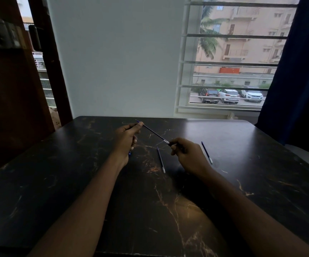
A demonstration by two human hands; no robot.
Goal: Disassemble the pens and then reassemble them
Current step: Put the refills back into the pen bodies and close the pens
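- Black marble-look bench (224,191) with tan veins; both bare forearms reach out over it from the near edge, drawing closer together toward the hands.
- Left hand (126,139): raised off the bench, back of hand toward the camera, fingers curled. Its grip is closed, thumb and forefinger pinching the far end of the held refill (154,133).
- Right hand (189,154): lower and nearer than the left, knuckles up, fingers curled in. Its grip is closed too, fingertips pinching the refill's near, pale end.
- Held refill: thin, dark blue, bridging the two hands above the bench. Long axis runs diagonally, far-left to near-right; a short blue stub juts past the left fingertips toward the far left.
- Small blue piece (129,153) shows under the heel of the left hand; cannot tell whether it is held or lying on the bench.
- Middle refill (161,160): flat on the bench between the hands, long axis nearly away-and-toward the person, pale end nearest.
- Right refill (207,152): flat on the bench just right of the right hand, lying much the same way, pale end nearest.
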